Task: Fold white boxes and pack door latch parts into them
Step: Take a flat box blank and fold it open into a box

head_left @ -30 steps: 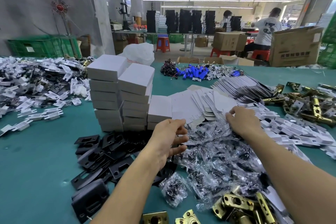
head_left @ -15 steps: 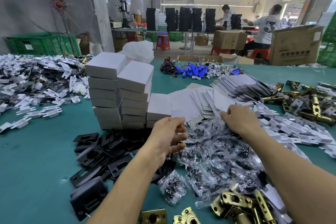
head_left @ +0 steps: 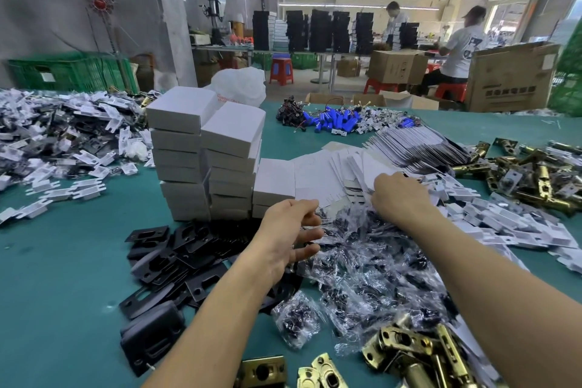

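Right hand (head_left: 397, 195) on fanned box blanks (head_left: 315, 173) (fan running left-right), grip unclear, perhaps pinching, left hand (head_left: 288, 235) slack-fingered, empty

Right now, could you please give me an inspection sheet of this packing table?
Surface: green table, crowded with parts.
Job's things: folded white boxes stacked centre; flat box blanks beside them; brass latches, black plates, screw bags in front.
Clutter: white plastic pieces heaped left.
Hands: left hand relaxed over screw bags; right hand at the blanks, fingers hidden.
Cables: thin wires on blue cylinders far side.
Surroundings: two people, cardboard cartons, green crate behind.
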A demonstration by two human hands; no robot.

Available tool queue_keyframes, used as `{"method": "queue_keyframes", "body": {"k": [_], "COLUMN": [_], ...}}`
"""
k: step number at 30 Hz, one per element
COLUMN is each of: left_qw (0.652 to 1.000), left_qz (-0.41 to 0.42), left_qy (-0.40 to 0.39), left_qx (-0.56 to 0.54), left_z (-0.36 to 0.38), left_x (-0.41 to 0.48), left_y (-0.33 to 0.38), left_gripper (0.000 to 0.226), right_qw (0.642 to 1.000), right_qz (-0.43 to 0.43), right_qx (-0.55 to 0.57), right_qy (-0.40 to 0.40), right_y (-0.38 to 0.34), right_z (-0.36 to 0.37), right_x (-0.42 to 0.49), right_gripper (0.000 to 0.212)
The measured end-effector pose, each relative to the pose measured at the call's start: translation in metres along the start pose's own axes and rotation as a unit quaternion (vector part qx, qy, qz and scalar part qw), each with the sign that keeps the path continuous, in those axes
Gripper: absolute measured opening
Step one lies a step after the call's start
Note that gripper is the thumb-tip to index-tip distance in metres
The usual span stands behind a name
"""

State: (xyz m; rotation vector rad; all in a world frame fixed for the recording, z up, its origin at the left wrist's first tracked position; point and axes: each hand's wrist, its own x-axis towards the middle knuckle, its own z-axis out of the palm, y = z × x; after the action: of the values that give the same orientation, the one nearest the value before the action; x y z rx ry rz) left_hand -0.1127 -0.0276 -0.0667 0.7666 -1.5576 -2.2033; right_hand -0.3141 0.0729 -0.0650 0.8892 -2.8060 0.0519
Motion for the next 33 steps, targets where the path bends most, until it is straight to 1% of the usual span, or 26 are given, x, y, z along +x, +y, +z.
{"method": "queue_keyframes", "body": {"k": [2, 5, 7, 8, 10, 11, 12, 15, 16, 18, 20, 22, 23, 25, 27, 29, 32, 33], "left_qw": [1.0, 1.0, 1.0, 1.0, 1.0, 1.0, 1.0, 1.0, 1.0, 1.0, 1.0, 1.0, 1.0, 0.999, 0.998, 0.995, 0.992, 0.992], "left_qz": [0.0, 0.001, 0.0, -0.001, -0.002, -0.002, -0.002, -0.002, -0.003, -0.006, -0.012, -0.016, -0.02, -0.032, -0.048, -0.06, -0.062, -0.061], "left_qy": [0.001, 0.001, 0.0, 0.0, 0.0, -0.001, -0.001, 0.0, 0.0, 0.001, -0.001, -0.003, -0.004, -0.006, -0.034, -0.071, -0.098, -0.108], "left_qx": [-0.001, -0.006, -0.006, -0.006, -0.004, -0.003, -0.004, -0.003, -0.002, -0.003, -0.008, -0.017, -0.021, -0.029, -0.032, -0.032, -0.039, -0.039], "left_z": [-0.001, -0.001, -0.001, -0.001, -0.001, -0.001, -0.001, -0.001, -0.001, 0.0, 0.0, 0.0, 0.0, 0.002, 0.004, 0.005, 0.007, 0.008], "left_x": [0.0, 0.0, 0.0, 0.0, 0.0, 0.0, 0.0, 0.0, 0.0, 0.0, -0.001, -0.003, -0.005, -0.007, -0.012, -0.015, -0.018, -0.018], "left_y": [0.0, 0.0, -0.001, -0.001, -0.001, -0.001, -0.001, 0.0, 0.0, -0.001, 0.0, 0.001, 0.002, 0.004, 0.005, 0.005, 0.007, 0.008], "left_gripper": [0.017, 0.017, 0.017, 0.017, 0.017, 0.017, 0.017, 0.017, 0.017, 0.017, 0.017, 0.017, 0.021, 0.036, 0.062, 0.082, 0.096, 0.1], "right_qw": [1.0, 0.995, 0.989, 0.988, 0.992, 0.996, 0.997, 0.998, 0.998, 0.996, 0.991, 0.978, 0.97, 0.951, 0.928, 0.909, 0.889, 0.885], "right_qz": [0.011, 0.008, 0.016, 0.026, 0.044, 0.044, 0.039, 0.021, 0.016, 0.015, 0.028, 0.01, -0.007, -0.044, -0.081, -0.099, -0.102, -0.106], "right_qx": [0.016, 0.087, 0.141, 0.151, 0.113, 0.082, 0.063, 0.05, 0.04, 0.031, 0.015, -0.007, -0.008, 0.039, 0.141, 0.249, 0.359, 0.395], "right_qy": [-0.013, -0.043, -0.042, -0.032, -0.015, -0.005, 0.008, 0.042, 0.052, 0.08, 0.131, 0.207, 0.243, 0.303, 0.336, 0.318, 0.264, 0.225], "right_y": [-0.002, -0.005, -0.008, -0.01, -0.013, -0.014, -0.015, -0.02, -0.021, -0.019, -0.015, -0.013, -0.014, -0.021, -0.032, -0.042, -0.049, -0.048], "right_z": [0.0, 0.011, 0.019, 0.02, 0.018, 0.016, 0.015, 0.01, 0.009, 0.003, -0.011, -0.028, -0.037, -0.054, -0.066, -0.07, -0.07, -0.071], "right_x": [0.001, 0.004, 0.003, 0.002, 0.001, 0.001, 0.001, -0.005, -0.007, -0.01, -0.011, -0.013, -0.018, -0.035, -0.057, -0.083, -0.119, -0.127], "right_gripper": [0.015, 0.013, 0.02, 0.026, 0.044, 0.047, 0.042, 0.007, 0.005, 0.013, 0.014, 0.02, 0.023, 0.025, 0.024, 0.024, 0.022, 0.019]}}
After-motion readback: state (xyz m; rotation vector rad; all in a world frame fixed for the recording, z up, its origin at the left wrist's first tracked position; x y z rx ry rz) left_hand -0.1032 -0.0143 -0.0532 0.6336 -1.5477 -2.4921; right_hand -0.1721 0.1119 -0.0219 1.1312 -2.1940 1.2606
